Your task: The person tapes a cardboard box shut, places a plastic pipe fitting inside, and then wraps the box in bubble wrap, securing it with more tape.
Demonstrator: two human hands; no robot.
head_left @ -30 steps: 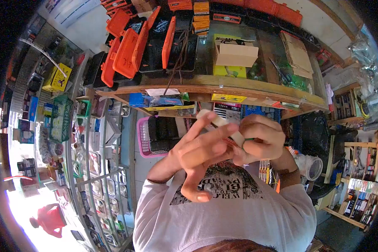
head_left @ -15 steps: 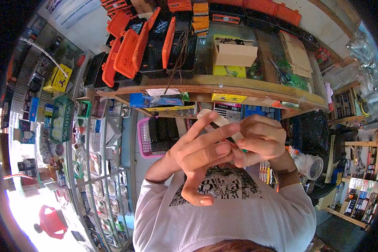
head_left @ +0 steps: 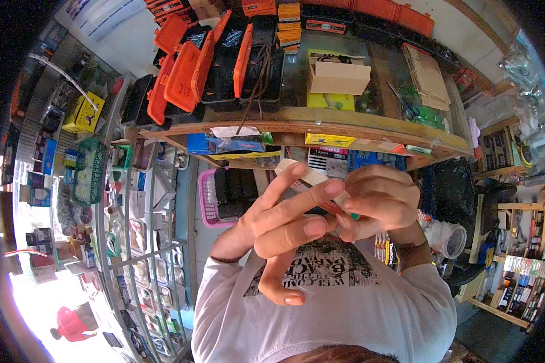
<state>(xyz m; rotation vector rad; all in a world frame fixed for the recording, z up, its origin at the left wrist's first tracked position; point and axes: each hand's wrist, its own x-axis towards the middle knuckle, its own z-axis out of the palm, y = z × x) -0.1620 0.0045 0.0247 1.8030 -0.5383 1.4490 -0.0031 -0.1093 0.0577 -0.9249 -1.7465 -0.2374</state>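
Observation:
Above my chest, a small pale, flat, box-like object (head_left: pixel 312 175) lies slanted between my two hands. My left hand (head_left: pixel 278 224) holds it, with two fingers along its pale side and the other fingers spread lower down. At the object's right end, the fingers of my right hand (head_left: pixel 378 202) are bent in a pinch. A small green piece (head_left: pixel 355 216) shows beside the right fingertips. Something reddish is partly visible under the pale side, mostly covered by fingers.
Ahead is a wooden-edged counter (head_left: pixel 381 130) with open orange-lidded cases (head_left: pixel 181 69), an open carton (head_left: pixel 340 77) and scissors (head_left: pixel 410 110). A pink basket (head_left: pixel 208 199) stands below. Metal shelving (head_left: pixel 112 242) is at left, a clear jar (head_left: pixel 451 240) at right. A person in red (head_left: pixel 72 323) is at lower left.
The pale object's left end has shifted slightly left and shows more. My left hand's lower fingers have moved a little, and my right hand has shifted slightly right. The person in red has changed posture.

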